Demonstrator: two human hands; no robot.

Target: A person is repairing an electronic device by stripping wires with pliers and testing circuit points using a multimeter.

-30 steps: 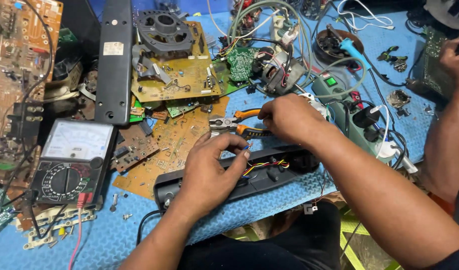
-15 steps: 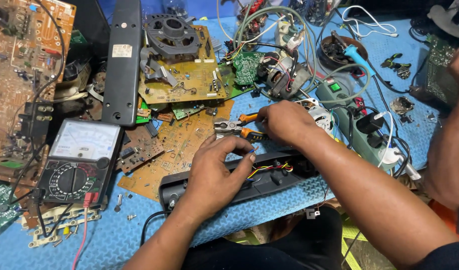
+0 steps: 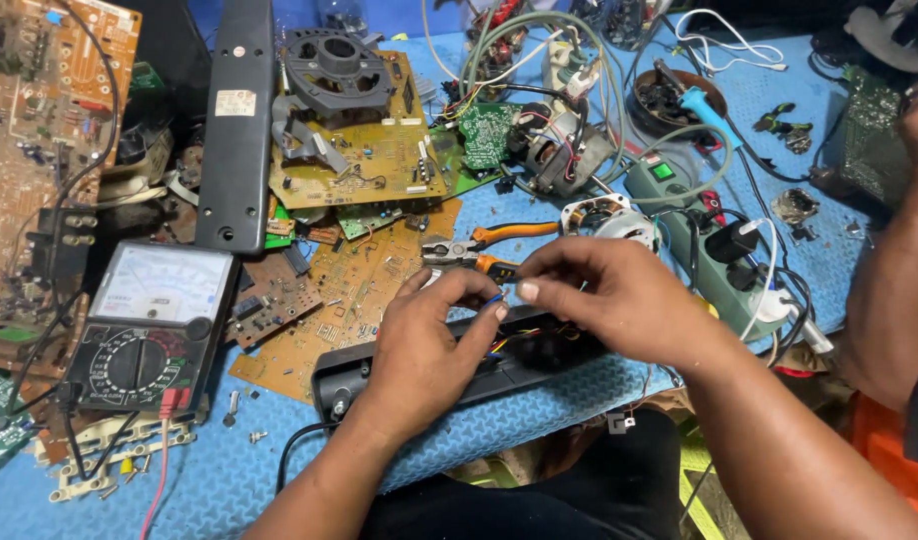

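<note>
A blue textured mat (image 3: 539,420) covers the table, lit evenly and brightly from above. Beyond the table's near edge the floor is dim, with a yellow-green patch (image 3: 704,480) showing below.

Both forearms reach in from the bottom edge and converge near the middle. The left hand (image 3: 424,345) lies palm down, wrist bent slightly, its thumb and forefinger pinched together at the tips. The right hand (image 3: 604,295) comes in from the right, knuckles up, fingers curled, its thumb and forefinger pinched just beside the left hand's fingertips.
</note>
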